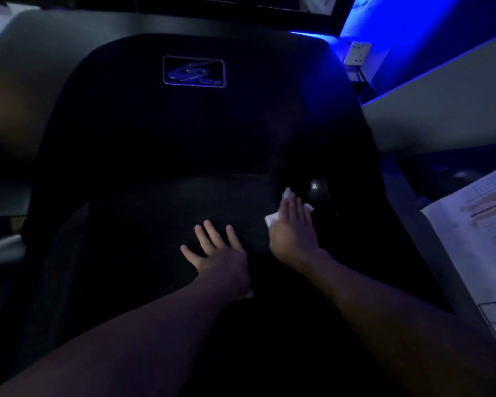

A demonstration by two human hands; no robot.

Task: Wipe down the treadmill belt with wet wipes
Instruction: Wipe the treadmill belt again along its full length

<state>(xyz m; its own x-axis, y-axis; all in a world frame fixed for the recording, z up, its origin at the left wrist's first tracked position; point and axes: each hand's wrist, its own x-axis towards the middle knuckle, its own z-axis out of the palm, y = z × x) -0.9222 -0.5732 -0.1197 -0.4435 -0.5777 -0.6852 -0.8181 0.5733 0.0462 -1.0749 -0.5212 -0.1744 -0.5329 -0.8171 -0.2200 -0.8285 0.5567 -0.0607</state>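
Two hands are seen laid on the treadmill belt, both well below the logo badge on the dark motor cover. The right hand is placed below and to the right of the badge, with its fingers held straight and pressed flat on the wet wipe. Nothing is gripped; white edges of the wipe are shown at the fingertips and on both sides of the fingers. The left hand is spread flat, palm down, almost directly below the badge and just beside the right hand, with nothing held.

The belt's long axis is judged to run from the badge toward the person. From the wipe, most of the belt's width is found on the badge's left-hand side. A stroke across the belt or back along its length is therefore thought likely, and the braced left hand would be met first by a sideways pass.
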